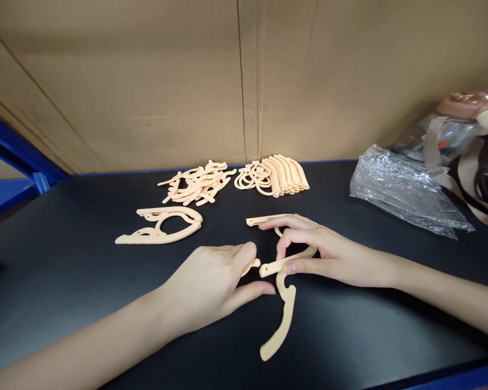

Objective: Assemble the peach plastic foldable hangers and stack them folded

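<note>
Our right hand (329,249) pinches a beige frame (273,267) just beside our left hand (215,279), probably for keeping its end steady; the left curls around a small beige piece (252,265). Beyond, loose pieces (199,184) lie heaped.

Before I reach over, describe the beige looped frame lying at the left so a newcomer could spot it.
On the black tabletop, look left, just nearer than the tangled heap of beige pieces and beyond the left hand. There lies the beige frame, a round loop with two arms pointing left. Unlike the heaped pieces, it lies by itself.
</note>
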`<state>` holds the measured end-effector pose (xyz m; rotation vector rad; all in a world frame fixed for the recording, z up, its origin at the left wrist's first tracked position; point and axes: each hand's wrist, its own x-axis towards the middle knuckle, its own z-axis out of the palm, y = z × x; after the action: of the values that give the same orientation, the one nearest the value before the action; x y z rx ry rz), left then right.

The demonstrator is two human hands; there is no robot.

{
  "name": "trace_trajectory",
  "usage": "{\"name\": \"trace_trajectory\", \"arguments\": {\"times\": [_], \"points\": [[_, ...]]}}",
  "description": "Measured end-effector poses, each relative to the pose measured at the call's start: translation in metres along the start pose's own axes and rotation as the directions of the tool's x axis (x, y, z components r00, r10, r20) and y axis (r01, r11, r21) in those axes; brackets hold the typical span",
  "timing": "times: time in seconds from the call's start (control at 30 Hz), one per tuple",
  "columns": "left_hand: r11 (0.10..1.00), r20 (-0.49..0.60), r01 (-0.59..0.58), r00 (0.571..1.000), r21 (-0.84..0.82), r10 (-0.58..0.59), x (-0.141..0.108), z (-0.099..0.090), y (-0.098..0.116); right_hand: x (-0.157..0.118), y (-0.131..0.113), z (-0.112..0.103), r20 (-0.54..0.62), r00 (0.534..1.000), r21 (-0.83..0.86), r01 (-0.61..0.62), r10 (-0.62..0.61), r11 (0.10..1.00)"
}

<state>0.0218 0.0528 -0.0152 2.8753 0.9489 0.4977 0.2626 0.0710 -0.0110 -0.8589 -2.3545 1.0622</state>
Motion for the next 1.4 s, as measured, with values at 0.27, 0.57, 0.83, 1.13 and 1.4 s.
{"name": "trace_trajectory", "arguments": {"times": [0.27,0.57,0.83,1.13,1.4], "points": [[0.994,0.009,-0.041,0.999,0.106,0.04,0.003,0.003,0.004,0.0,-0.002,0.003,-0.023,0.999,0.002,0.027,-0.027,1.0],[0.994,0.098,-0.03,0.995,0.109,0.02,0.003,-0.002,0.005,0.001,-0.001,0.003,-0.034,0.997,-0.016,0.062,-0.062,0.998],[0.941,0.057,-0.14,0.99,0.309,0.129,0.001,-0.001,0.009,0.001,-0.001,0.004,0.006,1.0,0.076,0.014,-0.014,0.997],[0.864,0.063,-0.159,0.987,0.477,0.146,0.0,-0.001,0.014,0.003,0.002,0.007,-0.026,0.998,-0.09,0.056,-0.059,0.994],[0.953,-0.017,-0.134,0.99,0.271,0.143,0.002,-0.002,0.009,0.003,0.005,0.008,-0.019,0.996,-0.116,0.079,-0.082,0.99]]}}
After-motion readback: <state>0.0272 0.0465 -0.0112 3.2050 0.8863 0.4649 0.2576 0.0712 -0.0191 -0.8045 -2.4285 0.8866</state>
